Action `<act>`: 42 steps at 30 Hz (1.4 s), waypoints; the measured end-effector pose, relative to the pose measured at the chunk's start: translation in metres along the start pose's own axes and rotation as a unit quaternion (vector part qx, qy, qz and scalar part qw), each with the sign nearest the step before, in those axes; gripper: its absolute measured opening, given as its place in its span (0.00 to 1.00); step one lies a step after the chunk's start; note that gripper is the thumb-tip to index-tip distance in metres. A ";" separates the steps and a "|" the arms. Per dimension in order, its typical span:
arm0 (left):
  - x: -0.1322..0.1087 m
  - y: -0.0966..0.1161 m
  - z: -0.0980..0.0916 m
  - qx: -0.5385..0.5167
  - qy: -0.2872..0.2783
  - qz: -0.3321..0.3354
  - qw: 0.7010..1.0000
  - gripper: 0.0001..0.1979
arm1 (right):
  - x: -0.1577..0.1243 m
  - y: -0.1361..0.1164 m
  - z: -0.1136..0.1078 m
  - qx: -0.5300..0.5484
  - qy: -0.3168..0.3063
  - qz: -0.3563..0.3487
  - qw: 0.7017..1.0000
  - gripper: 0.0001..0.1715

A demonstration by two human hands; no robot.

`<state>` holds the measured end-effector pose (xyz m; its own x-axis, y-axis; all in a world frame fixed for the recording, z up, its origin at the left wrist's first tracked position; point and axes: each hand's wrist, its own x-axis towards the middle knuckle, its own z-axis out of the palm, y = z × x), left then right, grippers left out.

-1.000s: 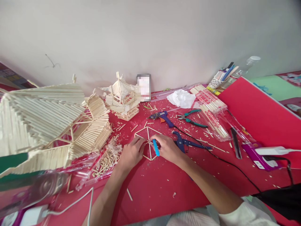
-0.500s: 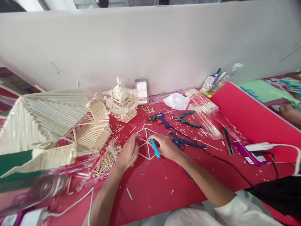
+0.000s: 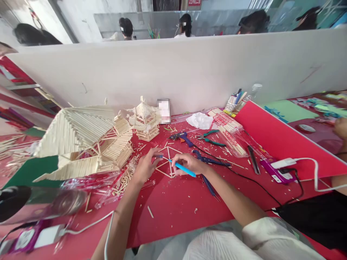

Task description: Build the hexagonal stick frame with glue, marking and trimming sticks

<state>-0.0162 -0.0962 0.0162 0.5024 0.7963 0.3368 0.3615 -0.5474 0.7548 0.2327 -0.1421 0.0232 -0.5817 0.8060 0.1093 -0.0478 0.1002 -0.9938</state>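
Note:
A flat frame of thin wooden sticks (image 3: pixel 168 163) lies on the red table (image 3: pixel 176 206) between my hands. My right hand (image 3: pixel 189 164) is closed round a light blue pen-like tool (image 3: pixel 184 169), its tip pointing left onto the frame. My left hand (image 3: pixel 146 167) rests at the frame's left edge, thumb and forefinger pinched on a small stick by the tool's tip.
Large stick-built roof models (image 3: pixel 81 141) and a small pagoda model (image 3: pixel 145 121) stand at left. A glue gun (image 3: pixel 180 137), green-handled pliers (image 3: pixel 210 137), blue-handled cutters (image 3: pixel 210 160), stick packets (image 3: pixel 230 131), a power strip (image 3: pixel 275 171) and cables lie right. A grey partition (image 3: pixel 189 68) backs the table; other people sit beyond.
The camera has tilted up, showing the partition top and people behind. My right hand has laid the blue tool flatter, tip pointing left. My left hand has lifted its fingers into a pinch.

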 end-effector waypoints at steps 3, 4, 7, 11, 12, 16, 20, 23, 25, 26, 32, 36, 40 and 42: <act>0.000 0.008 -0.001 0.023 -0.044 0.051 0.997 0.14 | -0.003 -0.005 -0.004 0.037 -0.044 -0.019 0.998 0.23; -0.001 0.011 0.000 0.032 -0.050 0.066 0.996 0.14 | -0.004 -0.006 -0.005 0.040 -0.051 -0.022 0.998 0.24; -0.001 0.015 0.003 0.055 -0.047 0.097 0.993 0.14 | -0.004 -0.007 -0.007 0.038 -0.059 -0.025 0.997 0.25; -0.001 0.015 0.003 0.078 -0.044 0.107 0.990 0.14 | -0.003 -0.006 -0.009 0.026 -0.044 -0.029 0.998 0.27; -0.001 0.014 0.003 0.082 -0.044 0.107 0.990 0.14 | -0.002 -0.005 -0.010 0.026 -0.043 -0.028 0.998 0.27; -0.001 0.010 0.005 0.097 -0.047 0.112 0.988 0.14 | -0.001 -0.002 -0.011 0.026 -0.056 -0.015 0.998 0.28; -0.002 0.006 0.009 0.099 -0.065 0.120 0.986 0.15 | 0.000 0.002 -0.010 0.031 -0.057 -0.014 0.998 0.29; -0.002 0.003 0.011 0.095 -0.069 0.123 0.985 0.14 | 0.000 0.004 -0.011 0.031 -0.060 -0.009 0.998 0.29; -0.002 0.002 0.012 0.097 -0.065 0.117 0.986 0.14 | 0.000 0.005 -0.013 0.027 -0.058 -0.004 0.998 0.29; -0.002 0.001 0.012 0.098 -0.064 0.112 0.987 0.14 | 0.000 0.005 -0.013 0.025 -0.056 -0.001 0.998 0.29; -0.002 0.003 0.011 0.093 -0.081 0.116 0.985 0.13 | 0.000 0.005 -0.014 0.019 -0.062 0.015 0.998 0.25; -0.002 0.007 0.010 0.101 -0.080 0.112 0.985 0.13 | -0.001 0.004 -0.016 0.021 -0.064 0.028 0.997 0.25; -0.002 0.012 0.010 0.099 -0.090 0.119 0.984 0.12 | -0.001 0.005 -0.016 0.017 -0.067 0.037 0.997 0.25; -0.002 0.014 0.011 0.093 -0.104 0.123 0.983 0.12 | -0.001 0.005 -0.016 0.011 -0.068 0.038 0.997 0.25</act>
<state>-0.0039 -0.1086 0.0203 0.7346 0.5753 0.3597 0.3367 -0.7693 0.5430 0.2457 -0.1332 0.0180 -0.6885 0.7245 0.0317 -0.0171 0.0275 -0.9995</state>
